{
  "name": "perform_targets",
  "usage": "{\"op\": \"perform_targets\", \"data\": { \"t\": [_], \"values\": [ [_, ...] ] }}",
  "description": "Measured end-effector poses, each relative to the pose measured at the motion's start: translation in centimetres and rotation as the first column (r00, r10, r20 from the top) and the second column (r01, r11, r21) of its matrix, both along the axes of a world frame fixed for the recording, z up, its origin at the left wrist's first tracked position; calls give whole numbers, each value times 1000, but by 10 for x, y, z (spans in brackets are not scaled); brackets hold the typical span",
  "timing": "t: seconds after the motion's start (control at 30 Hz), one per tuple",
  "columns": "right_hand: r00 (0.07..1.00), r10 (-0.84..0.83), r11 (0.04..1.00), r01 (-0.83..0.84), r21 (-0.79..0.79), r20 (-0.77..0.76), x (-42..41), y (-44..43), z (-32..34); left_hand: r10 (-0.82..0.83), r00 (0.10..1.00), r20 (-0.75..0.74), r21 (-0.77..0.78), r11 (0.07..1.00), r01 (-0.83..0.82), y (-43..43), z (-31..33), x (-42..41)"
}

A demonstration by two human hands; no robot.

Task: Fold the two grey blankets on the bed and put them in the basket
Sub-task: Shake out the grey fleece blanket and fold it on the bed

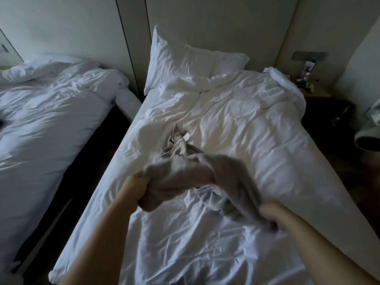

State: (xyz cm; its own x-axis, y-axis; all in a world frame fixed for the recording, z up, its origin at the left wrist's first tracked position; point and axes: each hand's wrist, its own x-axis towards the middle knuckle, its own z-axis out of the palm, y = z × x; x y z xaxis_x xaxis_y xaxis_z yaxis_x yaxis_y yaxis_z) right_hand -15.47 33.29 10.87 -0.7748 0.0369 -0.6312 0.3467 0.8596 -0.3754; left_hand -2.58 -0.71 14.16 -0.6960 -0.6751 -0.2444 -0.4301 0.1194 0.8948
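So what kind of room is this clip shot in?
Likely a hotel twin bedroom: a rumpled white bed, a second matching bed to its left, and a white pillow against the panelled wall.

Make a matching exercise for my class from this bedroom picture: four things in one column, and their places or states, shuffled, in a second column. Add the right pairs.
Things
1. pillow
2. lifted grey blanket
3. bunched grey blanket
4. second bed

Places or states
A. lies on the white duvet, beyond the hands
B. at the far left of the picture
C. leans against the wall
D. gripped by the left hand and the right hand

Pairs: 1-C, 2-D, 3-A, 4-B
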Motion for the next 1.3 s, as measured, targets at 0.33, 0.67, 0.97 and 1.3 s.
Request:
{"op": "perform_targets", "data": {
  "t": [0.33,0.67,0.97,1.3],
  "values": [
    [915,302,841,-388,-376,-269,38,-64,-3,-605,792,-76,55,791,609,60,36,3],
    [737,599,737,-660,-146,-314,15,-88,19,-465,884,-49,-318,846,428,35,62,-11],
    [474,-59,977,-152,-148,-879,-42,-70,108,-118,939,322,-507,817,276,-16,42,-6],
    [855,402,876,-463,-134,-327,1,-85,39,-42,997,-57,-8,999,42,-3,-10,7]
  ]
}}
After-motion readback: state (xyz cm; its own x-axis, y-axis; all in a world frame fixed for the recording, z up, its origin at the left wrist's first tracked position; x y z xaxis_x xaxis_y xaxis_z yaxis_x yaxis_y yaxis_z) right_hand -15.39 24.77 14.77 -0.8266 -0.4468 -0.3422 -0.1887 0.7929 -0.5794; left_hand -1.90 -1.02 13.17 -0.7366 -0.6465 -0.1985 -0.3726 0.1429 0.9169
